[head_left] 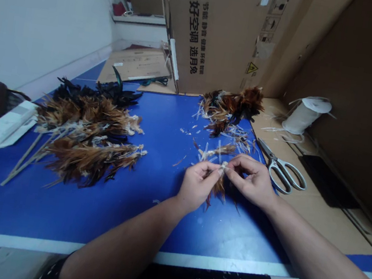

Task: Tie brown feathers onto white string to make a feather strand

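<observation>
Both hands meet over the right part of the blue table point(146, 217). My left hand point(198, 183) pinches the pale bound end of a small bunch of brown feathers point(218, 188), whose tips hang down below the fingers. With thumb and forefinger, my right hand point(252, 177) grips the same pale end from the other side; the exact spot is partly hidden by the fingers. A thin whitish strip point(219, 149) sticks up from there. Just beyond the hands lies another little tuft of feathers point(222, 149) among loose pale strips.
On the left lie piles of brown and black feather bunches point(85, 157), with sticks point(25, 162) and a white box point(6, 126). Scissors point(281, 170) lie right of my hand. Behind them stands a spool of white ribbon point(306, 115). A cardboard box point(222, 37) rises at the back.
</observation>
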Demonstrator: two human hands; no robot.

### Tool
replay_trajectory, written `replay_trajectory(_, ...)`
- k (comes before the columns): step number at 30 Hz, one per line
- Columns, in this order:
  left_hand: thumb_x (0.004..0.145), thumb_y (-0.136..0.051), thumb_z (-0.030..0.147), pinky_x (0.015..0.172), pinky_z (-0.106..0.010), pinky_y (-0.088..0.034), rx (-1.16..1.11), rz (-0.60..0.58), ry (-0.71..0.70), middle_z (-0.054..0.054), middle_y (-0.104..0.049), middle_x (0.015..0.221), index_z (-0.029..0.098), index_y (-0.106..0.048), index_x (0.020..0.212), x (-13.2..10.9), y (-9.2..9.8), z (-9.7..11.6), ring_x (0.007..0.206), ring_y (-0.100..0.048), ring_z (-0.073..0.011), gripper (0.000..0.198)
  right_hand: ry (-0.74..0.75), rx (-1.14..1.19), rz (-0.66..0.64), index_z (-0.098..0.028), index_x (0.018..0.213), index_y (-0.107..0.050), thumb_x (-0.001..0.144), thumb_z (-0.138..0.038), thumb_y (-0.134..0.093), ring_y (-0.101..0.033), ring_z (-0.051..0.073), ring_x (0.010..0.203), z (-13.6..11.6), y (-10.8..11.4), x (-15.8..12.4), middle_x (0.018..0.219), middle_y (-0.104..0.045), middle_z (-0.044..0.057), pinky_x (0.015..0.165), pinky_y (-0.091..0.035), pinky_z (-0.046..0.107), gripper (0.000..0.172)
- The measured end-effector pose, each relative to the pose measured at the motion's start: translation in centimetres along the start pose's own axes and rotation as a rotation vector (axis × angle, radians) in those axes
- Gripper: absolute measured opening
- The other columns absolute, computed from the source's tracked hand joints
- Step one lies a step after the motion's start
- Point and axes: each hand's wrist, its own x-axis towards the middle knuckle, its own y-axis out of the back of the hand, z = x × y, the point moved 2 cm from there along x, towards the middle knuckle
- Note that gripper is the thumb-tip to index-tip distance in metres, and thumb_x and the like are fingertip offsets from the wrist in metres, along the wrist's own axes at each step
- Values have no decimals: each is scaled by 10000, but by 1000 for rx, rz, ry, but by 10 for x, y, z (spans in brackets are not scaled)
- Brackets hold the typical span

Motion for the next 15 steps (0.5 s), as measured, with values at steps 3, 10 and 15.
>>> replay_trajectory(3, 826, -821, 354, 728, -247, -529, -61, 3, 59, -52, -763, 862, 150, -757, 909, 1, 1, -2, 718, -658, -116, 229, -11, -16, 28, -191, 828, -665, 949, -325, -678, -580, 171, 708, 2, 1, -1, 809, -651, 51, 649, -474, 311, 181)
replay_trajectory(10, 840, -809, 361, 695, -225, -513, -104, 80, 49, -31, -727, 833, 153, -740, 943, 3, 6, -7, 707, -639, -105, 241, 24, 2, 43, -205, 765, -633, 957, -378, -676, -603, 203, 815, 0, 4, -1, 852, -631, 65, 757, -522, 353, 262)
replay_trajectory(15, 848, -791, 381, 619, -223, -496, -100, 68, 54, -14, -707, 776, 166, -708, 921, 4, 7, -7, 621, -614, -100, 241, -2, -18, -29, -212, 946, -747, 901, -384, -742, -635, 227, 883, 6, -3, -1, 1039, -649, 112, 682, -547, 345, 178)
